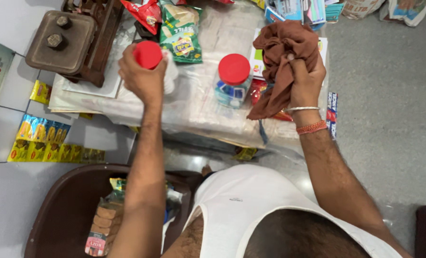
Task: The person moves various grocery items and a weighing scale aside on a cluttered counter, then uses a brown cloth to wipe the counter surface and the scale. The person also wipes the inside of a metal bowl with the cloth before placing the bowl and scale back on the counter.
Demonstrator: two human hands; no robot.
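Gripping item one, the left hand [141,76] has its fingers wrapped around a clear jar with a red lid [148,54], held just above the counter's left-centre.

Item two: the right hand [304,79], fingers clenched tight on a bunched brown cloth [282,52], held over the counter's right side; the cloth's loose end hangs down beside the wrist, which wears a silver bangle [302,109] and an orange thread band [311,127].

Item three: a second clear jar with a red lid [233,79], upright on the plastic-covered counter [208,114], between the two hands and touching neither.

Item four: a green snack packet [180,33] at the far side, just beside the held jar, with a red packet [145,13] to its left.

Item five: a brown balance scale with metal weights [62,40], far left.

Item six: strips of yellow sachets [45,138], hanging at the near left.

Item seven: a dark brown tub [64,210], near left below the counter, holding a biscuit pack [103,229].
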